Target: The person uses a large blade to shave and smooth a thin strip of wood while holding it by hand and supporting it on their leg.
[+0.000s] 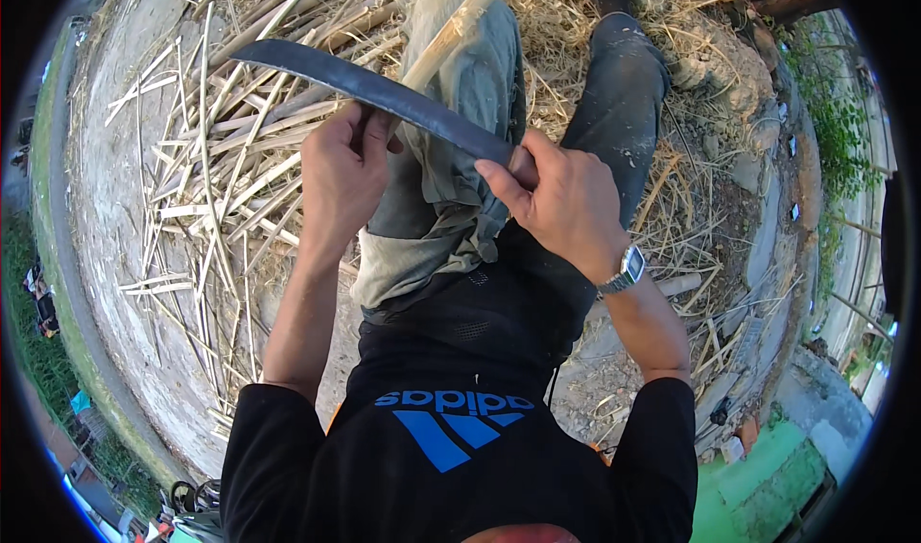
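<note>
My right hand (566,193), with a watch on its wrist, is closed round the handle of a machete (384,92). The long dark blade slants up to the left across my lap. My left hand (347,164) pinches the near end of a pale bamboo strip (451,35), just under the blade. Running up and away to the right, the strip passes beneath the blade and lies over my left leg. A worn grey-green cloth (465,73) covers that leg. The blade hides part of the strip and some of my left fingertips.
Split bamboo strips (230,159) lie heaped on the ground at the left. Thin shavings (552,63) are scattered between and around my legs. Broken earth and rubble (724,82) lie at the right, with a green-painted surface (758,485) at lower right.
</note>
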The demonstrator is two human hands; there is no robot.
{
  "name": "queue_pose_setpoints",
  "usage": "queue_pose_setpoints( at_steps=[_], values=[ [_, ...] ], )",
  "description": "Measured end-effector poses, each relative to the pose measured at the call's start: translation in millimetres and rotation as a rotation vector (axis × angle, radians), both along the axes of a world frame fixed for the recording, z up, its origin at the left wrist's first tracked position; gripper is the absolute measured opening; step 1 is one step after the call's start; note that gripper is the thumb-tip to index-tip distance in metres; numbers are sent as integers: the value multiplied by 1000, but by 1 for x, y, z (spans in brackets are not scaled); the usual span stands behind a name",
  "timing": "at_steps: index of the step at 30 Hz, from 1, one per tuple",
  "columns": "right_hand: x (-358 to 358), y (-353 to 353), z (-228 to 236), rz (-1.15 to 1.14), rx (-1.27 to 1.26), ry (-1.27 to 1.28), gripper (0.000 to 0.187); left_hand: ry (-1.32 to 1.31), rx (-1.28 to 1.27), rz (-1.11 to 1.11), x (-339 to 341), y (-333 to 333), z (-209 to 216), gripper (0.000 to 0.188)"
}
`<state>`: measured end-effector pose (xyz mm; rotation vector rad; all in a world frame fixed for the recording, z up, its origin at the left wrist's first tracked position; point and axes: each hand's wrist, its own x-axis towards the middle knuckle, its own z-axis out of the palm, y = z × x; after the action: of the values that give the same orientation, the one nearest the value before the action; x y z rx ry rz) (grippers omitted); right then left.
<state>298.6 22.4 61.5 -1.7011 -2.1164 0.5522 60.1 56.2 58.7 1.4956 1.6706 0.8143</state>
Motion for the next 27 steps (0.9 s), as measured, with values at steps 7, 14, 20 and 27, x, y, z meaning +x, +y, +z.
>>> queue_pose_setpoints(
  at_steps=[7,14,20,27],
  values=[
    [12,83,-15,-23,169,-140,56,-45,-14,74,2,-6,-19,22],
    [-12,83,-17,154,179,-190,59,-65,30,112,5,7,-27,21],
    [12,116,2,122,220,-270,61,-120,-9,90,9,-3,-19,17],
    [50,149,-3,132,259,-322,66,-225,-25,72,9,-19,-25,16]
  ],
)
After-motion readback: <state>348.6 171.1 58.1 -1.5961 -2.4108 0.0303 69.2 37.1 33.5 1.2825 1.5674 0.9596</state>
